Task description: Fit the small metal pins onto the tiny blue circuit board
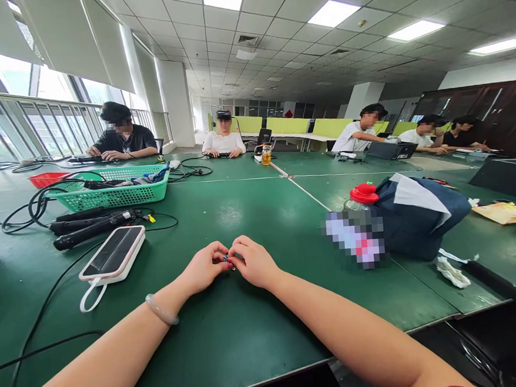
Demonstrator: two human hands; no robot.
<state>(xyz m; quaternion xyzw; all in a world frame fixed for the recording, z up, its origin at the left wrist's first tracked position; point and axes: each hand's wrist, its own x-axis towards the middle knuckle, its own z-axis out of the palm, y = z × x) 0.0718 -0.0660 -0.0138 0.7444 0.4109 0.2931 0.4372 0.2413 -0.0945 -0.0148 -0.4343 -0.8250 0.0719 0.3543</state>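
Note:
My left hand (205,269) and my right hand (254,263) meet over the green table (250,341), near the middle of the view. Between their fingertips they pinch a small dark object (226,258) with light specks, mostly covered by the fingers. Both hands have bent fingers closed on it. A pale bangle (160,310) circles my left wrist. Left of my left hand lies a white power bank (114,255) with a dark top and a white cable loop.
A green basket (112,196) and black tools (95,228) lie at left with cables. At right are a dark blue bag (414,224), a red-lidded jar (364,193) and crumpled tissue (452,272). Several people sit around the far table.

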